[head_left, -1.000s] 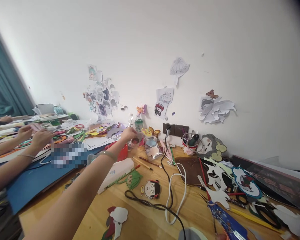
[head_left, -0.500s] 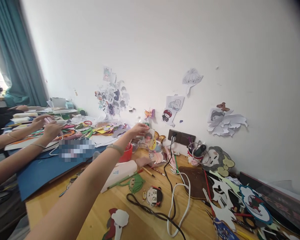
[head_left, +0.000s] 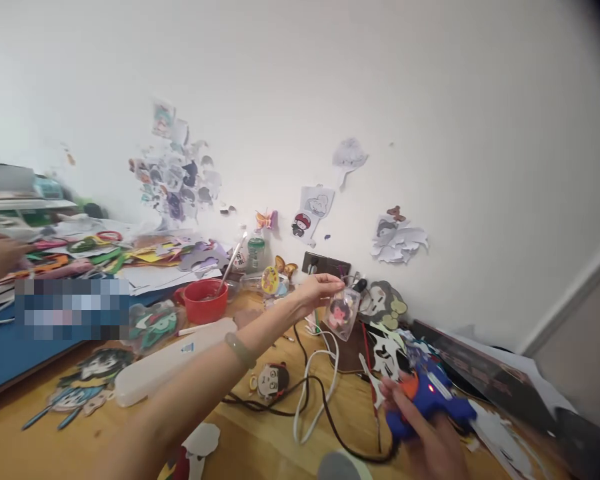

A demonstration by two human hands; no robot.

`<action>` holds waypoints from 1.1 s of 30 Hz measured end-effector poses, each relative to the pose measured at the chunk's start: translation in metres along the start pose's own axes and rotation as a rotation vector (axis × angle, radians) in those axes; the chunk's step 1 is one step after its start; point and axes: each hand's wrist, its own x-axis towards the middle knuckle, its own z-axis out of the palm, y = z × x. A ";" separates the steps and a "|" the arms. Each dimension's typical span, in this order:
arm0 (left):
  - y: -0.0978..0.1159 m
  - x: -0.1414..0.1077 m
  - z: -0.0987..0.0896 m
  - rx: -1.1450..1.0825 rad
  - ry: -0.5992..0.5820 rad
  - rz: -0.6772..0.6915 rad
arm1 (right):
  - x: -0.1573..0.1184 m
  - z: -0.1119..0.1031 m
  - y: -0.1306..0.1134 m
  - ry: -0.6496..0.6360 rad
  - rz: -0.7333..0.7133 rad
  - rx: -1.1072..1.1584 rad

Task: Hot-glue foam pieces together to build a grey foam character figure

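My left hand (head_left: 321,291) reaches over the middle of the desk, its fingers pinched on the top of a small clear bag (head_left: 341,313) that has a red and dark figure in it. At the lower right, my right hand (head_left: 423,427) is wrapped round a blue glue gun (head_left: 430,393) with an orange trigger and a small red light. A black cord runs from the gun across the wood. Between my hands lie white cut-out scraps (head_left: 386,353) and a looped white cable (head_left: 305,373).
A red cup (head_left: 205,303) with a stick in it stands left of my forearm, near a long white case (head_left: 175,360). Paper cut-outs lie on the wooden desk (head_left: 240,427). Another person's hand (head_left: 3,257) shows at the left edge.
The view has turned right. My left hand has carried the clear bag rightward, away from the items by the wall. My right hand has come into view, holding the glue gun.
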 end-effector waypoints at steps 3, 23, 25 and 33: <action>-0.010 -0.010 0.029 -0.044 -0.030 -0.016 | 0.016 0.022 -0.006 0.015 0.024 0.045; -0.018 -0.010 -0.129 1.318 0.797 0.117 | 0.077 0.050 -0.003 0.146 -0.017 0.180; -0.016 -0.004 -0.131 1.432 0.803 0.115 | 0.078 0.049 -0.003 0.148 -0.021 0.155; -0.033 -0.014 -0.163 1.679 0.954 -0.078 | 0.077 0.050 -0.010 0.187 0.041 0.168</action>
